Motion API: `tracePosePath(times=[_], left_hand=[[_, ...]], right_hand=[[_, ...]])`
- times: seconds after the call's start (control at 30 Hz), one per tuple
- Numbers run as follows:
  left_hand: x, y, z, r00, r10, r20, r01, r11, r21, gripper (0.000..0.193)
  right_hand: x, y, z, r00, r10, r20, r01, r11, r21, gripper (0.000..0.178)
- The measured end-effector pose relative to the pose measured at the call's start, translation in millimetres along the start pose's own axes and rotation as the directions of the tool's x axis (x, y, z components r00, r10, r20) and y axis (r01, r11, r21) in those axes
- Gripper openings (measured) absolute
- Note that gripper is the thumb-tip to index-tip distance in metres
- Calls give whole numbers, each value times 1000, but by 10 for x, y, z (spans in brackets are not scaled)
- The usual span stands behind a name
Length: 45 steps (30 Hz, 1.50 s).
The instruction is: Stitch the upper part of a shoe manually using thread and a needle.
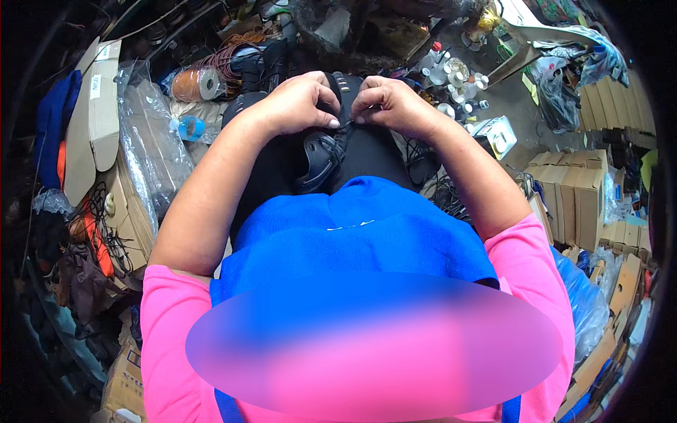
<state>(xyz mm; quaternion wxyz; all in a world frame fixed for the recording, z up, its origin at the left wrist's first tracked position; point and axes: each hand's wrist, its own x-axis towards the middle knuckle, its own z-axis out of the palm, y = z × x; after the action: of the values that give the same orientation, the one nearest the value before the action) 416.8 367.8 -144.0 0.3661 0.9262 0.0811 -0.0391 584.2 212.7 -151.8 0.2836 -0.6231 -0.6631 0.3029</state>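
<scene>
A black shoe (pixel 323 156) rests on my lap between my dark-trousered thighs, its rounded end toward me. At its far part, my left hand (pixel 305 104) curls its fingers, with the thumb pressed in toward the dark upper. Facing it from the other side, my right hand (pixel 395 106) pinches thumb and fingers together at the dark material. Whether a lace or the upper itself lies in that pinch is too dark to make out. A blue apron (pixel 352 225) covers my lap just this side of the shoe.
An orange spool (pixel 194 85) and a plastic-wrapped brown stack (pixel 151 134) lie to the left. White bottles and jars (pixel 455 74) stand at the far right, near a white container (pixel 496 136). Cardboard stacks (pixel 570 194) rise on the right.
</scene>
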Motion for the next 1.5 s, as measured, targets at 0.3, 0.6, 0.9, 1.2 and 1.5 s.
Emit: tracePosePath(times=[0.3,0.6,0.9,1.2,1.5], left_hand=[[26,-175,78,995,34,92,6,916,-401,22],[-4,-242,5,961,125,247,-23,925,-378,26],[-31,-198,-36,938,139,317,-40,953,-301,35],[-9,-104,-22,968,117,220,-78,981,-178,26],[37,-252,82,994,79,81,-47,940,-337,25]], right_hand=[[-49,-38,171,998,-17,-66,19,999,27,12],[-258,-178,367,975,-37,-220,11,993,-117,22],[-257,-372,349,984,-91,-156,26,926,-376,20],[111,-752,234,977,71,201,109,645,-757,14],[83,-506,192,986,154,56,-118,903,-412,14]])
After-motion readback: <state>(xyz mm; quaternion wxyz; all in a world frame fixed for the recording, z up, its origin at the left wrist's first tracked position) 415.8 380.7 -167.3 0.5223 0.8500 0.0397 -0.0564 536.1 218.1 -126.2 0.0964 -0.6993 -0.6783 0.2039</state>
